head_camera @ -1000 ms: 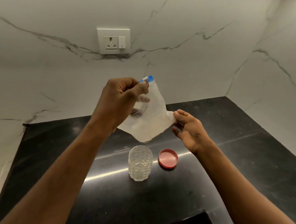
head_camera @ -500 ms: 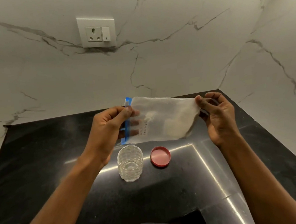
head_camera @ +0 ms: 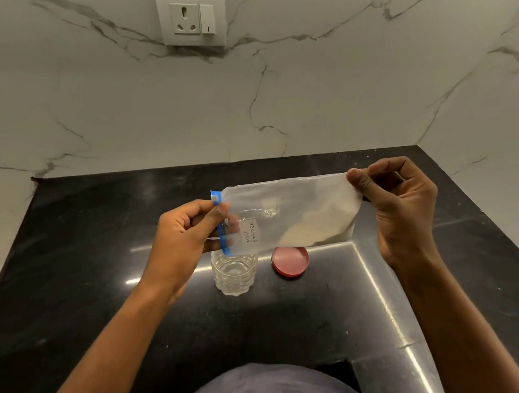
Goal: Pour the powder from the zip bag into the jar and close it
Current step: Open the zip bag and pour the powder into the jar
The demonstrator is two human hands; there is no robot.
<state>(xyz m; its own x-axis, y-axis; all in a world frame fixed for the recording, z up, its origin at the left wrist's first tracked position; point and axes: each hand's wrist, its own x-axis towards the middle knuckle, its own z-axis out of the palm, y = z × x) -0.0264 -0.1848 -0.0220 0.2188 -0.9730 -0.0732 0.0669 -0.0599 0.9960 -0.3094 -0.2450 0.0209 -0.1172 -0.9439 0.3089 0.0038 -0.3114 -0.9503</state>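
Head view: a black stone counter (head_camera: pixel 104 306) fills the corner between two marble walls, its far edge meeting the back wall (head_camera: pixel 305 96) under a white socket plate (head_camera: pixel 191 14), its right edge running along the side wall.

The zip bag (head_camera: pixel 291 213) hangs sideways in the air above the middle of the counter, stretched between both hands. The left hand (head_camera: pixel 186 238) is closed in a pinch on the blue zip strip (head_camera: pixel 222 228) at the bag's left end, thumb in front. The right hand (head_camera: pixel 401 204) is closed in a pinch on the bag's upper right corner, the other fingers curled. The pale powder (head_camera: pixel 312 229) lies heaped in the lower right part of the bag. Handwriting on the bag reads "powder".

The clear ribbed jar (head_camera: pixel 235 274) stands upright and uncapped on the counter, directly below the zip end. The red lid (head_camera: pixel 290 261) lies flat just to its right, apart from it.

The counter is bare along the far edge and on both sides of the arms.
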